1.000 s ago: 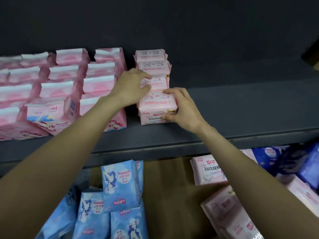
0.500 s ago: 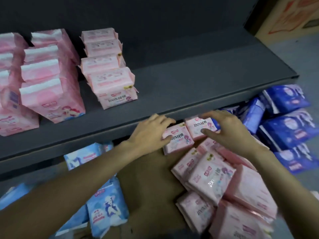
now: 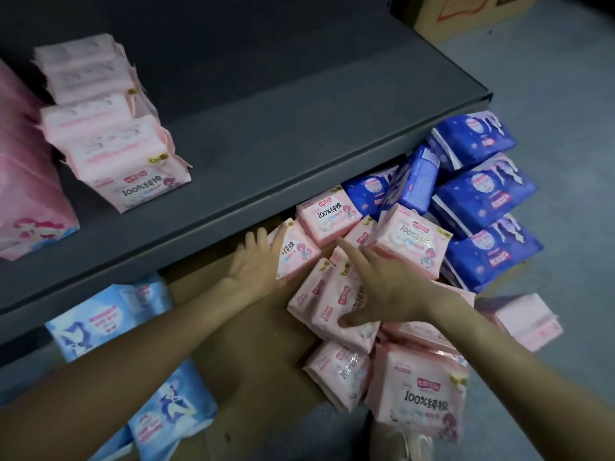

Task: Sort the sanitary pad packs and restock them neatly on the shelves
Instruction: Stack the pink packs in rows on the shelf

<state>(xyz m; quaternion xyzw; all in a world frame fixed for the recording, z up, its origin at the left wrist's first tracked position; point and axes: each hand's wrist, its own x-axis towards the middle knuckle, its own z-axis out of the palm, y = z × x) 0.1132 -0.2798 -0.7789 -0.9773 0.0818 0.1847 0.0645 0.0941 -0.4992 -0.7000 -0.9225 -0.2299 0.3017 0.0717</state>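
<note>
Ok so your left hand [image 3: 256, 264] lies flat against a pale pink pack [image 3: 294, 252] in the floor pile, right hand [image 3: 382, 284] splayed, holding nothing. Grab 2-3 matching packs w/ both hands, labels front.

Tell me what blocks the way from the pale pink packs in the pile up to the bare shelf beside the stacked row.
Nothing visible: the shelf right of the row lies bare, and both hands already touch the pile.
</note>
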